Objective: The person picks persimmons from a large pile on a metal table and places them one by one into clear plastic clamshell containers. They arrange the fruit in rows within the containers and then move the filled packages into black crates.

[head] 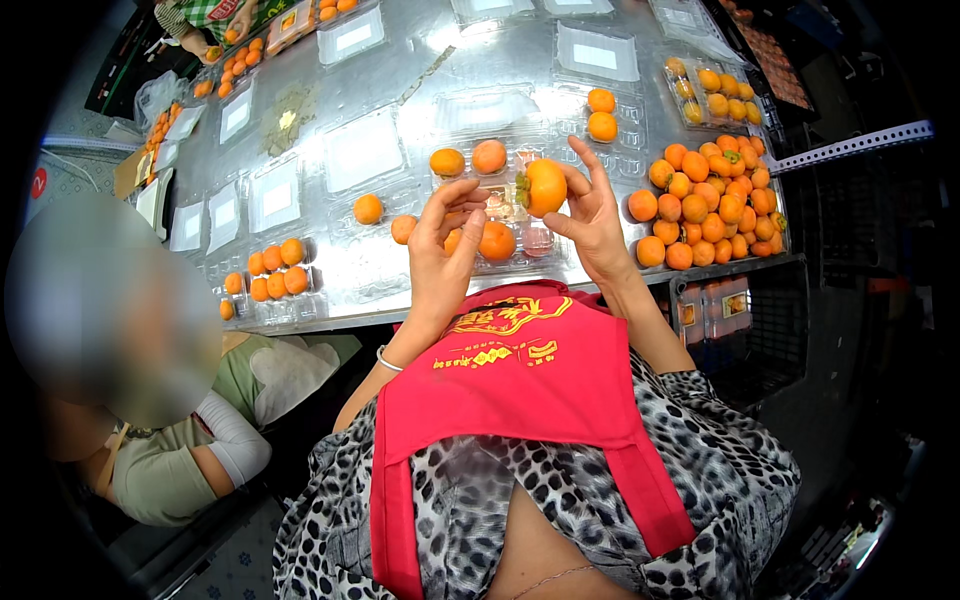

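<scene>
In my right hand [592, 214] is an orange persimmon [546, 187], held by thumb and fingers with its green calyx turned to the left. My left hand [450, 240] is raised beside it, fingers curled and apart from the thumb; whether it touches a fruit behind it is hard to see, but nothing shows in its grasp. Below both hands lies a clear plastic clamshell tray [559, 255] with persimmons in some of its hollows, among them one at the near edge [496, 241] and one at the far edge [489, 157]. Two loose persimmons lie left of it, one farther out [367, 209].
A heap of persimmons [709, 202] covers the metal table's right end, with a filled clamshell [716, 94] behind it. More clear trays stand across the table [300, 97]. Co-workers are at the left [172, 450] and far left corner [202, 30]. A black crate [780, 322] stands below right.
</scene>
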The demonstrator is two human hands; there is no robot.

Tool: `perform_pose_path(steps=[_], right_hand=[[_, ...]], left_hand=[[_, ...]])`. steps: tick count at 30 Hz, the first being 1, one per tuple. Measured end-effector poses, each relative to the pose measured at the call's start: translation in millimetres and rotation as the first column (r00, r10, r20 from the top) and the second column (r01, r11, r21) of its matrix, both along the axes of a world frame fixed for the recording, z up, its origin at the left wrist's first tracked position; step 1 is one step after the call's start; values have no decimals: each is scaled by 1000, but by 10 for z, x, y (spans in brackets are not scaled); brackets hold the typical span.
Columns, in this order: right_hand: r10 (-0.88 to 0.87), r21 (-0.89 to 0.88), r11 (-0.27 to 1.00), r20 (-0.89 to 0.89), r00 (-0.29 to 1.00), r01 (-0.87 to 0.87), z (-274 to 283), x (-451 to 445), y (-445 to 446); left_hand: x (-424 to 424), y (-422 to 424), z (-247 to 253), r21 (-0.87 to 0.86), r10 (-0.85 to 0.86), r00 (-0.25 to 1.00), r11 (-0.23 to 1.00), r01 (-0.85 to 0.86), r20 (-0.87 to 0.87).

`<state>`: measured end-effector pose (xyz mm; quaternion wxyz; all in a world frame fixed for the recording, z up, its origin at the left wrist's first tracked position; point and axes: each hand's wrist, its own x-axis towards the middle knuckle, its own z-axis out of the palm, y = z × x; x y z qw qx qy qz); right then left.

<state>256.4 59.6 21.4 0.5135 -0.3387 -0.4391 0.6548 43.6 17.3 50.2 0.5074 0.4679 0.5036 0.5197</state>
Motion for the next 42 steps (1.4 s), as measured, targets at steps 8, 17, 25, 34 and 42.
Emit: perform_pose_path(steps=[8, 17, 25, 34, 42], right_hand=[[-322, 492, 871, 595, 736, -16, 93, -95, -9], [-548, 676, 691, 721, 424, -256, 335, -274, 45], [-573, 775, 542, 624, 531, -325, 301, -475, 13], [-501, 731, 611, 654, 567, -305, 182, -481, -53], [-471, 521, 853, 743, 475, 30, -39, -141, -33]], left_hand=[[-24, -3, 48, 342, 46, 956, 938, 59, -290], [-4, -21, -50, 296, 143, 816, 954, 36, -560], [19, -72, -81, -17, 79, 997, 997, -79, -11], [-371, -240, -331, 71, 333, 925, 943, -326, -182], [-1471, -391, -1382, -3, 504, 588, 758, -652, -633]])
